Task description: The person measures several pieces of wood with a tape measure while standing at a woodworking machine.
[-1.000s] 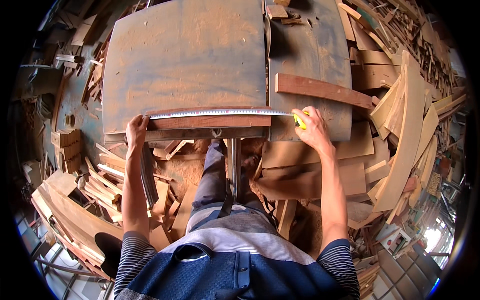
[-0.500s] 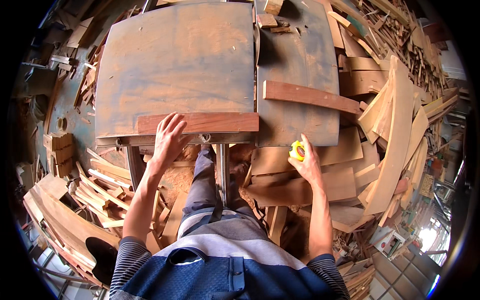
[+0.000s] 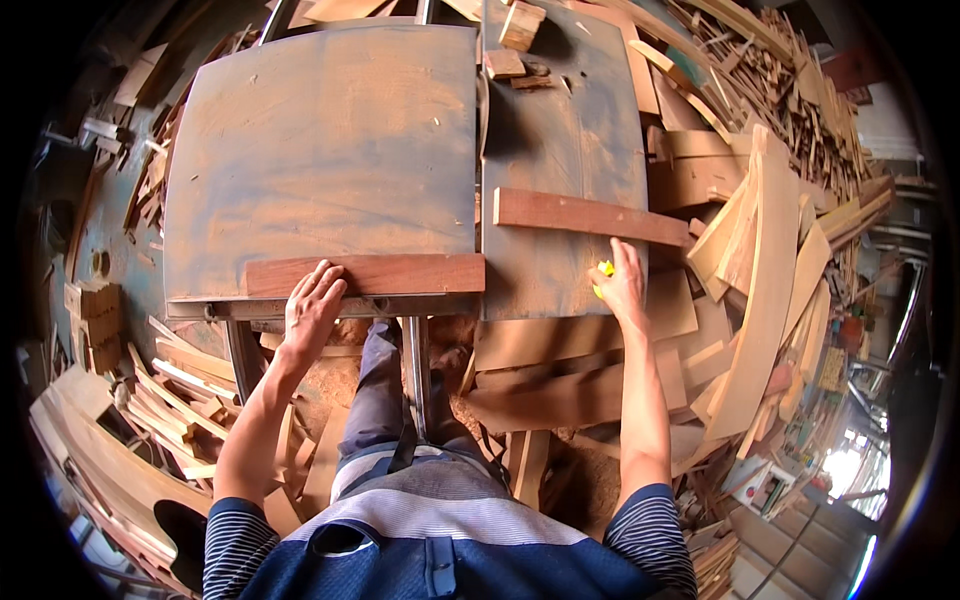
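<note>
A reddish-brown wooden board point(image 3: 415, 273) lies along the near edge of the wide metal saw table point(image 3: 320, 140). On that board's left half rests my left hand point(image 3: 315, 305), fingers laid over its top rather than wrapped round it. A yellow tape measure point(image 3: 604, 270) is in the closed fingers of my right hand point(image 3: 625, 283), which covers most of it. This hand is over the narrower right table section point(image 3: 545, 265), just short of a second reddish-brown board point(image 3: 590, 217) that slants across the section and past its right edge.
Small wood blocks point(image 3: 521, 25) sit at the far end of the right section, beside the gap between the tables. Large curved offcuts point(image 3: 765, 290) are heaped at the right. More scrap strips point(image 3: 170, 400) lie at the lower left, and a metal leg point(image 3: 416, 375) stands below the table.
My right hand has moved forward with the tape measure, from the table's near edge toward the slanted board. My left hand stays at the near board. The whole view has shifted slightly.
</note>
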Available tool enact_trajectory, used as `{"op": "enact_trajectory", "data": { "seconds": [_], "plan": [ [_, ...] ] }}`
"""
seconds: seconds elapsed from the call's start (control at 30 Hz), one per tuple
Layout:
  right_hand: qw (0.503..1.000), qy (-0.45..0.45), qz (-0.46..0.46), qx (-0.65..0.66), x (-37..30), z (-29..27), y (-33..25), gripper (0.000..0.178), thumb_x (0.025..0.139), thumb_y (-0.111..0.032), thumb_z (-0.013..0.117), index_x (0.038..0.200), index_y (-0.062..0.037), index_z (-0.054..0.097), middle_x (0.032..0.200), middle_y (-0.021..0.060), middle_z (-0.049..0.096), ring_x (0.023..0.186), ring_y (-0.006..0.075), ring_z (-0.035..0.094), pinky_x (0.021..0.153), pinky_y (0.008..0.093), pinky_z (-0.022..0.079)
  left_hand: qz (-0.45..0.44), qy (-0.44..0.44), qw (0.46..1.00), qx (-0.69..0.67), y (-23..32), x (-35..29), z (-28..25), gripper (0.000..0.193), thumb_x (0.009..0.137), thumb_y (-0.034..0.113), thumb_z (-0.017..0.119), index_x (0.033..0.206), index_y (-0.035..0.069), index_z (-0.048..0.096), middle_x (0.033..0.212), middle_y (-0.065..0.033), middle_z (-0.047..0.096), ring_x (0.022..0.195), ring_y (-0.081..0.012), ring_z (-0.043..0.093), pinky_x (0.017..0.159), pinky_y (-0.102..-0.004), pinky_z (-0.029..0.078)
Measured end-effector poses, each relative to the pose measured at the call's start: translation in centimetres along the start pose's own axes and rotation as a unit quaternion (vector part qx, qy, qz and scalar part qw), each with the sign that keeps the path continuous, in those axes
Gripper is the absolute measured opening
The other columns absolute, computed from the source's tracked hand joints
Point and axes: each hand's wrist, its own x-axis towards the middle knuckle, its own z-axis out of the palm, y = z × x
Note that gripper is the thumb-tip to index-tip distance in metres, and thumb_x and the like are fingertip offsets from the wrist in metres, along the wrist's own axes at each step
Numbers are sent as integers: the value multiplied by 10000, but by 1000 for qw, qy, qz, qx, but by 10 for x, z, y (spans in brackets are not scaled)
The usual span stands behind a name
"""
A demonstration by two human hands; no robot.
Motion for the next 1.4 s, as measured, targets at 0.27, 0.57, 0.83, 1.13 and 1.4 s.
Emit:
{"op": "enact_trajectory", "data": {
  "seconds": [0.27,0.57,0.83,1.13,1.4],
  "plan": [
    [978,-46,-57,-198,75,-13,23,773,742,-6,792,1436,-34,453,1456,156,493,1373,335,442,1134,418,406,19,13,999,-24,-1,7,-1,264,812,78,661,1073,49,644,1303,-117,626,1316,-307,541,1086,-424,452],
    [974,-34,-168,-148,24,-51,-45,716,699,-76,824,1332,-12,497,1275,157,567,1216,361,516,1018,469,452,9,60,997,-45,5,4,-11,236,763,83,652,996,49,638,1247,-103,636,1258,-301,579,1049,-415,487],
    [965,-61,-252,-48,14,-14,-216,742,662,-189,873,1300,-24,532,1193,140,597,1140,333,554,962,454,471,-8,26,999,-26,-3,-11,11,316,826,148,617,1133,75,635,1384,-101,583,1364,-294,498,1133,-430,409],
    [941,-56,-334,-17,51,61,-330,652,652,-249,893,1184,-31,585,1035,114,597,1003,303,572,847,440,466,-9,23,999,-35,-2,-10,10,326,858,156,592,1170,70,624,1400,-90,572,1380,-280,483,1143,-406,401],
    [932,-97,-349,5,61,71,-340,642,662,-253,888,1192,-35,600,1064,120,616,1048,314,573,865,463,463,-4,26,999,-38,-5,-13,11,322,876,166,587,1180,75,640,1407,-93,582,1388,-279,480,1153,-408,392]
  ]
}}
